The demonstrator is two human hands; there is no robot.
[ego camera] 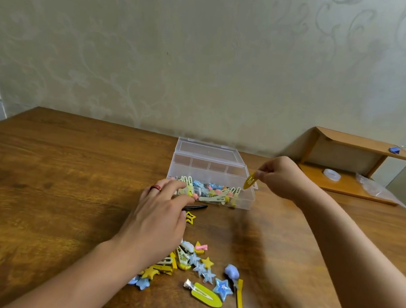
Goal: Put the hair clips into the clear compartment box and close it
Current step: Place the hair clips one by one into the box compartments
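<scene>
wooden table (66, 189) | right hand (280, 178) pinches yellow clip (250, 180), tip down-left | left hand (162, 215) relaxed

Right hand (279, 176) pinches yellow clip (250, 180) over open box (209, 177).

One clear compartment box (213, 177) stands open on one wooden table (54, 187), its front row too crowded with hair clips to count. Two hands are in view, and the right hand (280, 176) pinches one yellow snap clip (250, 180). The loose pile holds more than a dozen clips, among them one lime-green alligator clip (206, 294), one large blue star clip (223, 289) and three small blue stars (201, 267).
</scene>
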